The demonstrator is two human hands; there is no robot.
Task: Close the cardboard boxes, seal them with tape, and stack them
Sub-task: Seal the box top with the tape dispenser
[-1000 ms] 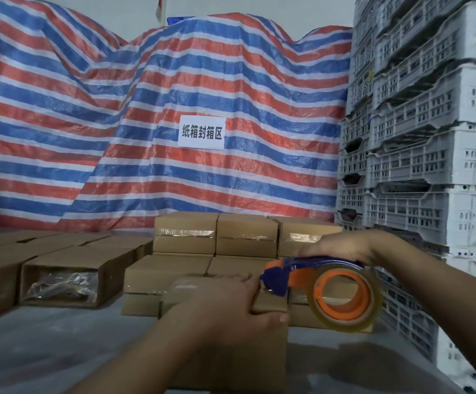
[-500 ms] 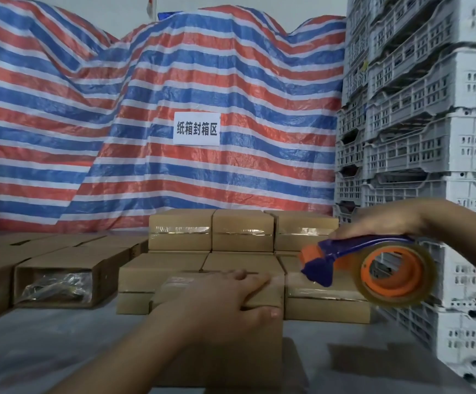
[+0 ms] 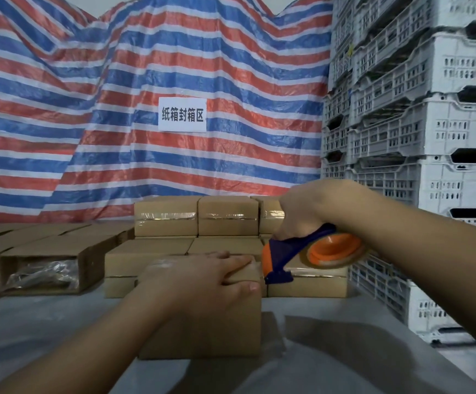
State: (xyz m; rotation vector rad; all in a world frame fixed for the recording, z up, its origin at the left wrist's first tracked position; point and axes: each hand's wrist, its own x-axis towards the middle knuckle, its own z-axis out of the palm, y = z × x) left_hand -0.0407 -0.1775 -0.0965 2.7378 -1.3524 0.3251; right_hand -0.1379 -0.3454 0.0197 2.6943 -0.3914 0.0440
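Note:
A closed cardboard box [image 3: 225,328] stands on the grey table [image 3: 330,359] in front of me. My left hand [image 3: 200,277] lies flat on its top, thumb over the near right corner. My right hand [image 3: 313,206] grips the blue handle of a tape dispenser [image 3: 293,257] with an orange hub and a clear tape roll [image 3: 333,251]. The dispenser's blade end sits at the box's top right corner. Behind, taped boxes [image 3: 197,220] are stacked in two layers.
Open-ended boxes [image 3: 46,265] holding plastic-wrapped contents lie at the left. Stacked white plastic crates [image 3: 419,137] rise on the right, close to my right arm. A red, white and blue striped tarp [image 3: 117,109] with a white paper sign [image 3: 182,114] hangs behind.
My right hand has swung the tape dispenser from out at the right back in and down to the box's top right corner. My left hand stays pressed on the box.

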